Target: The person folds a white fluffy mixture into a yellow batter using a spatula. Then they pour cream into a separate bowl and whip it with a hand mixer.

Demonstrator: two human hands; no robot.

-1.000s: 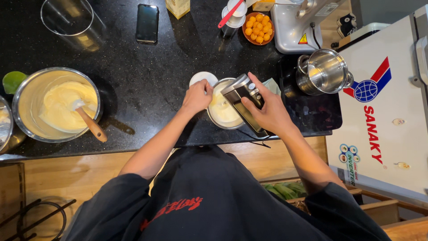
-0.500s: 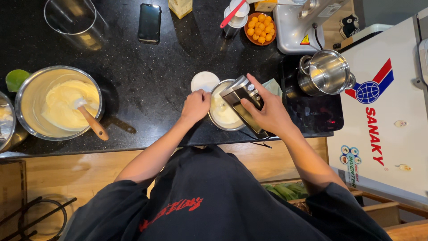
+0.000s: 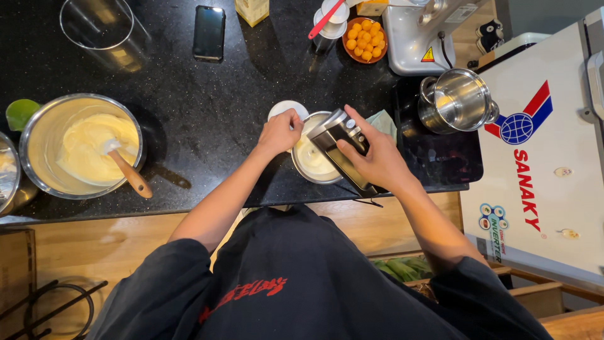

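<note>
A black-and-silver hand mixer (image 3: 340,146) tilts over a small steel bowl (image 3: 313,158) of pale cream.

Phone (image 3: 208,33), steel pot (image 3: 457,101), orange balls (image 3: 364,38)

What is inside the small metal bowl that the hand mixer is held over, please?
The small metal bowl holds a pale, creamy mixture. The hand mixer, gripped by the right hand, covers part of it, so the beaters are hidden.

Dark phone screen (image 3: 208,31) — yellow carton (image 3: 251,11)
</note>
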